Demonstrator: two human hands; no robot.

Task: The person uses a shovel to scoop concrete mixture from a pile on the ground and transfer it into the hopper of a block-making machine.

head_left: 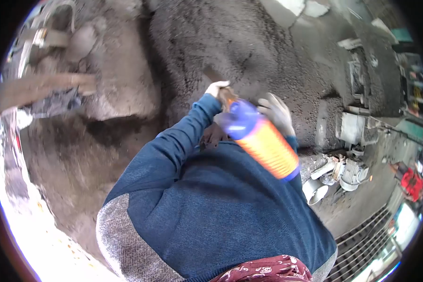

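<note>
My left hand (217,88), in a light glove, is closed around the brown handle (228,97) of a tool. A dark, flat, blurred part (212,74) sticks out beyond the fingers. My right hand (278,114), also in a light glove, has its fingers stretched out, with nothing visibly gripped. Between my hands and over my right forearm is an orange cylinder (269,149) with a blue-purple end (242,118), smeared by motion; what holds it up cannot be made out. Dark, grainy material (221,37) lies beyond my hands.
A brown beam (47,89) juts in from the left near a rounded earthen block (127,70). On the right are a motor-like machine (352,174), a white funnel-shaped part (315,191) and a metal grate (369,237). A person in red (412,184) is at the far right.
</note>
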